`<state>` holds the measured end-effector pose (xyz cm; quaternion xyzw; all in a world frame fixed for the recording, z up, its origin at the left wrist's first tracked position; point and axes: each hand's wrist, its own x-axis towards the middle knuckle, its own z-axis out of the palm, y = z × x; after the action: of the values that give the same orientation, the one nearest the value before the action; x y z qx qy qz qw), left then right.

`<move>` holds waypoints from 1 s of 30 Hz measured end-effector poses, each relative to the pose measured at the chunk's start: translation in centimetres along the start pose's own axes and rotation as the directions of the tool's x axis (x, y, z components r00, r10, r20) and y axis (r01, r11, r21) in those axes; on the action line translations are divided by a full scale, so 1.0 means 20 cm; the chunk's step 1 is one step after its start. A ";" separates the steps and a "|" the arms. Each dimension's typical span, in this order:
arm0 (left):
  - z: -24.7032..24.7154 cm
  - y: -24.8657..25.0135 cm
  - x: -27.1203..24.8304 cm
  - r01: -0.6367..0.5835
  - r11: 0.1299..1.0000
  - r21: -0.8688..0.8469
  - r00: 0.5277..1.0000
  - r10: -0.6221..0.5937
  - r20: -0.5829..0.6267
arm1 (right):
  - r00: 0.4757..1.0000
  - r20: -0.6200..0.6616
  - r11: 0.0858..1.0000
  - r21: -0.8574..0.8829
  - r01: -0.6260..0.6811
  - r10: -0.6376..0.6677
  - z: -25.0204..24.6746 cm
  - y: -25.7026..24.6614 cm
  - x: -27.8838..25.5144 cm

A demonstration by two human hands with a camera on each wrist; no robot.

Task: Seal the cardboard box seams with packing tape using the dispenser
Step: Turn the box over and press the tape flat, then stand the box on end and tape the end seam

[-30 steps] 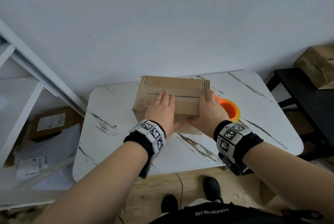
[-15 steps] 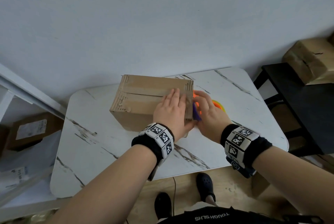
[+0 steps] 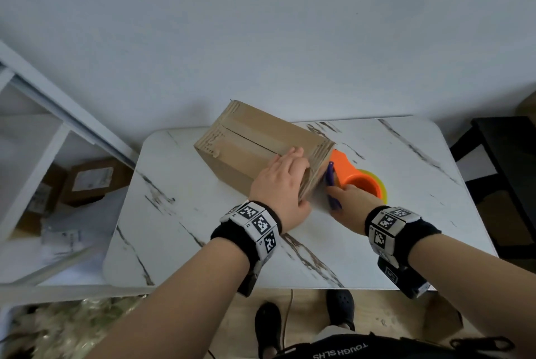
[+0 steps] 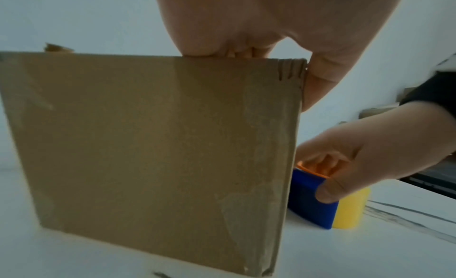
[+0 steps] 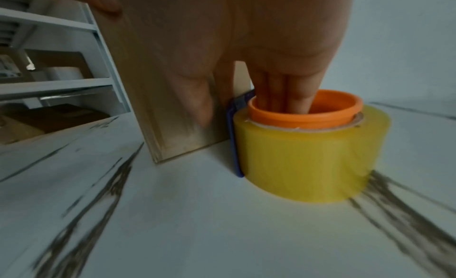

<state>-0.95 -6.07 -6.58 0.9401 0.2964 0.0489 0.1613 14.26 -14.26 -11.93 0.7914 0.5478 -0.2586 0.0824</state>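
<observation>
A brown cardboard box (image 3: 249,138) lies at an angle on the white marble table (image 3: 406,199), its top seam running along its length. My left hand (image 3: 280,181) rests on the top at the box's right end, fingers flat and thumb (image 4: 318,83) down the end face. Right beside that end stands the tape dispenser (image 3: 362,184): an orange core (image 5: 306,114), a yellow tape roll (image 5: 308,155) and a blue guard (image 4: 310,200). My right hand (image 3: 348,202) grips it, with fingers (image 5: 279,91) inside the orange core and the thumb on the blue guard.
A white wall rises just behind the table. A white shelf frame (image 3: 43,126) stands to the left with parcels (image 3: 87,181) on the floor under it. At the right is a black side table (image 3: 507,155). My feet show below the table's front edge.
The box has turned, so it now lies at an angle. My left hand slid to its right end. My right hand left the box and took hold of the dispenser.
</observation>
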 end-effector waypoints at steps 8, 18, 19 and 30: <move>-0.04 -0.07 -0.06 0.006 1.000 -0.007 0.999 -0.005 0.042 | 1.000 0.010 0.999 0.035 -0.014 0.013 -0.01 0.00 -0.02; -0.05 -0.13 -0.08 -0.079 0.996 0.036 0.996 0.078 0.050 | 0.981 -0.119 0.956 0.269 -0.116 0.153 -0.02 -0.07 -0.16; -0.05 -0.12 -0.08 -0.077 0.996 0.044 0.996 0.075 0.052 | 0.976 -0.138 0.949 0.290 -0.124 0.170 -0.03 -0.07 -0.17; -0.03 -0.04 -0.06 0.067 0.996 0.061 0.997 -0.064 -0.040 | 0.978 -0.156 0.914 0.401 -0.065 0.138 -0.15 0.05 -0.20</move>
<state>-2.47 -5.90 -6.36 0.9333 0.3315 0.0522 0.1276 15.04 -16.72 -7.57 0.8394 0.4477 -0.2858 -0.1152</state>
